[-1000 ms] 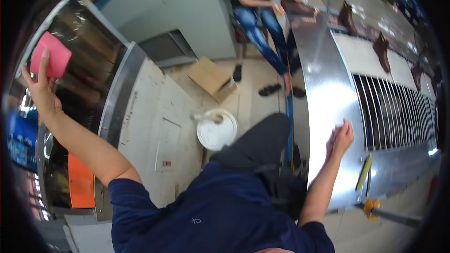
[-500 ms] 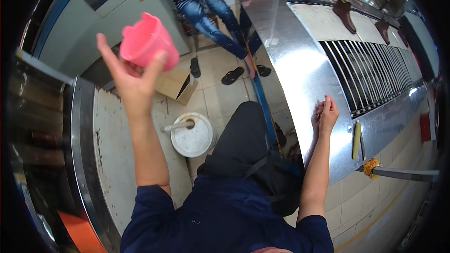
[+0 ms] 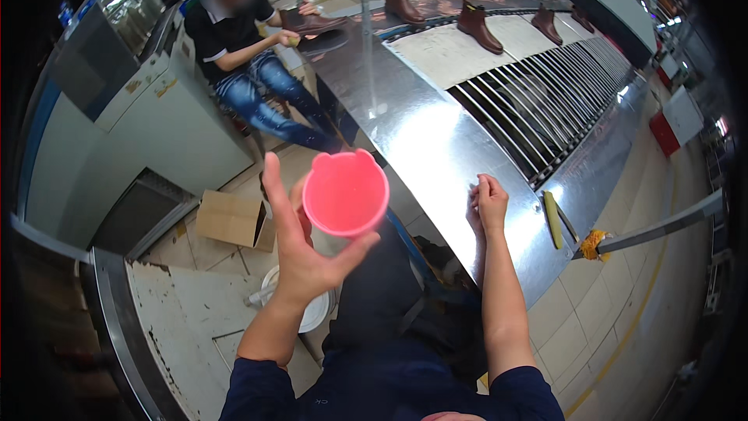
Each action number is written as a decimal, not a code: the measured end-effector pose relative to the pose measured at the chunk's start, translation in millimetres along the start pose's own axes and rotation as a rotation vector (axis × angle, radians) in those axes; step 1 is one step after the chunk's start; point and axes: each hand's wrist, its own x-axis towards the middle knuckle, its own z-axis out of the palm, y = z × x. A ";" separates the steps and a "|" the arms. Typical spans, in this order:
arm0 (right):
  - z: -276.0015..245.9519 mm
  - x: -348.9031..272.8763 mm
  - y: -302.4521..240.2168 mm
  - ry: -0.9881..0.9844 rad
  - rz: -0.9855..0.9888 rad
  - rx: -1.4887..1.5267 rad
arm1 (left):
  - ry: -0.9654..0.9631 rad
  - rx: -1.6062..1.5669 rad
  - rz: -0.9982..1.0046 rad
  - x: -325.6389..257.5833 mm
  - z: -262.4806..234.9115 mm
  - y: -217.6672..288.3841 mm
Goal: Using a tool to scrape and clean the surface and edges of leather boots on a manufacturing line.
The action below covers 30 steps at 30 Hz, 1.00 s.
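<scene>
Bright, even overhead light where I sit. Strong glare streaks on the steel bench and the shiny floor at top. Heavy fisheye bend, black vignette round the rim. My pink cup sharp; far boots slightly soft; co-worker's face blurred.

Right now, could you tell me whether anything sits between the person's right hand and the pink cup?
Nothing visible does. The pink cup is in the left hand, raised above the lap; the right hand rests on the steel table, with open air between.
</scene>
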 end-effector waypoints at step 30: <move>5.0 6.5 -1.5 0.078 -0.053 -0.157 | -0.459 -0.537 0.326 -19.4 102.8 22.2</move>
